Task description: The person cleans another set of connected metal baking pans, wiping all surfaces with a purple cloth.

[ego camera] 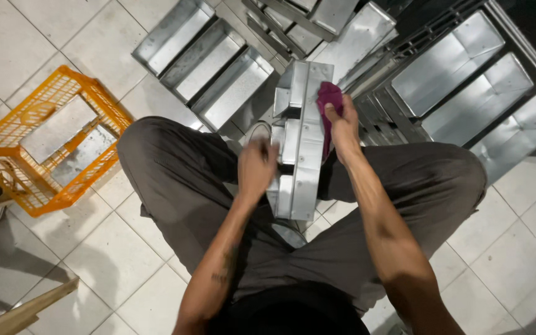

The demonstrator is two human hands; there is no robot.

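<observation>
While my left hand (pixel 257 169) clamps the strap of joined metal loaf tins (pixel 299 146) upright between my knees, fingers closed round its near side, my right hand (pixel 342 124) presses a magenta cloth (pixel 329 96) against the far edge. I'd judge it best to keep the grip firm and wipe along each seam, minding sharp rims.

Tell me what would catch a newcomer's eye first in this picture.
Probably the shiny metal tray set held upright at centre between the knees: the left hand steadies it, the right hand presses a magenta cloth on it. Next, the orange plastic crate on the tiled floor at left, and more metal trays lying above.
</observation>
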